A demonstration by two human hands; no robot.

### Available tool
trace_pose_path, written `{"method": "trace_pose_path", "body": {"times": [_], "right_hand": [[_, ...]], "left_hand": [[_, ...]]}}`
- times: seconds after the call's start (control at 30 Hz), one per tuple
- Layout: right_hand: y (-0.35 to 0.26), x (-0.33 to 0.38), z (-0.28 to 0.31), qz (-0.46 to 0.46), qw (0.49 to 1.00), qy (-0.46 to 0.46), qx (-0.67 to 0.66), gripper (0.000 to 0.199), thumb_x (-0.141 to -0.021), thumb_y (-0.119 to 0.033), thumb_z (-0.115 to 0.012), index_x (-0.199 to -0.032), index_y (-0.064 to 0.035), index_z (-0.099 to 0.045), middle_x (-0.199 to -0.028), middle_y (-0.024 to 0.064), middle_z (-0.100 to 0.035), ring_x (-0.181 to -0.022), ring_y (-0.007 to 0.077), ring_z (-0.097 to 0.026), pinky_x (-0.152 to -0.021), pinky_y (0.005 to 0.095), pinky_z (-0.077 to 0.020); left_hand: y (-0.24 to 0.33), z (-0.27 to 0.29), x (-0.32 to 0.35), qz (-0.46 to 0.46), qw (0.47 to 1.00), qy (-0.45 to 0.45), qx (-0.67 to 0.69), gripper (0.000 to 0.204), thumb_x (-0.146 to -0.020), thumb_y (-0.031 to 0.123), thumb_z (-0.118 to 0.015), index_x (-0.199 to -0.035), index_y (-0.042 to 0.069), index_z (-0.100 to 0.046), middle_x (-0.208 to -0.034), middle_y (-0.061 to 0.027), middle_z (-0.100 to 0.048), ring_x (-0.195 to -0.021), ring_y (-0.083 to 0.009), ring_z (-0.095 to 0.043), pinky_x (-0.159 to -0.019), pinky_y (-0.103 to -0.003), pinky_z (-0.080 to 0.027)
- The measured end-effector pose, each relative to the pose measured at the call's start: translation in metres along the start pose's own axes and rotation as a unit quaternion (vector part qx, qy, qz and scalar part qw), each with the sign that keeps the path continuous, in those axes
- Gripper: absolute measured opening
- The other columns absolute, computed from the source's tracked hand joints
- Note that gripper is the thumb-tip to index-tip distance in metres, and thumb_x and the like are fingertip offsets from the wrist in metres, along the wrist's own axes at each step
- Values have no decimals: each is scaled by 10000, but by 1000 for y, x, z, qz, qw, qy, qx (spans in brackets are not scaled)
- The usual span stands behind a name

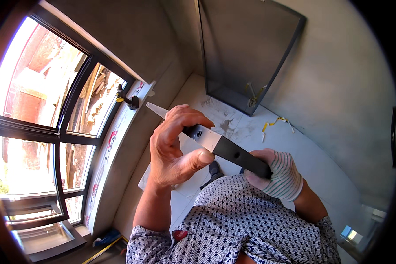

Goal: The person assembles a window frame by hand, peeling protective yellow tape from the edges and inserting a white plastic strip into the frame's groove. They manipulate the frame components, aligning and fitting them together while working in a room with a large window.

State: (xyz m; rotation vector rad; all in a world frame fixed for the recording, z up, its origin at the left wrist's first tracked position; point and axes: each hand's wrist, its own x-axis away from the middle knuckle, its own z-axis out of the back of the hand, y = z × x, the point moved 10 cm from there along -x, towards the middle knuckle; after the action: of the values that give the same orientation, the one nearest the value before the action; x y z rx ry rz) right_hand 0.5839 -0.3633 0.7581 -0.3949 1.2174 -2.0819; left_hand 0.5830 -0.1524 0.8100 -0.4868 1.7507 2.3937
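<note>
My left hand [176,147], bare, has its thumb and fingers closed round a long narrow bar [237,152]. The bar's near part is dark grey with a round hole; farther along comes a silver section with a dark screw or hole in it. A thin pale strip [155,110] sticks out past my left fingers, tapering to the upper left; how it joins the bar is hidden by the hand. My right hand [279,174], in a white glove with thin stripes and bare fingertips, grips the bar's dark near end. The bar slants across in front of my patterned shirt.
A dark-framed mesh panel [251,53] leans against the far wall. On the windowsill [114,141] stands a black and yellow power tool [129,99]. The dark-framed window [59,136] fills the left side. A yellow strap [275,123] lies on the tiled floor.
</note>
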Motion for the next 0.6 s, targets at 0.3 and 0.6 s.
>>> {"method": "trace_pose_path", "body": {"times": [0.3, 0.6], "right_hand": [[-19, -7, 23, 4, 998, 52, 37, 364, -837, -177, -792, -1119, -59, -595, -877, 138, -714, -731, 263, -724, -654, 356, -580], [-22, -6, 38, -17, 995, 82, 61, 358, -821, -175, -799, -1105, -50, -621, -808, 112, -710, -682, 238, -716, -638, 334, -569]], "left_hand": [[5, -19, -11, 10, 999, -25, 44, 580, -738, 564, -841, -946, 38, -712, -936, -70, -703, -950, -226, -649, -938, -365, -441], [16, -31, -21, -12, 999, -41, 7, 471, -773, 449, -806, -966, 29, -714, -942, -79, -706, -938, -224, -650, -952, -361, -428]]}}
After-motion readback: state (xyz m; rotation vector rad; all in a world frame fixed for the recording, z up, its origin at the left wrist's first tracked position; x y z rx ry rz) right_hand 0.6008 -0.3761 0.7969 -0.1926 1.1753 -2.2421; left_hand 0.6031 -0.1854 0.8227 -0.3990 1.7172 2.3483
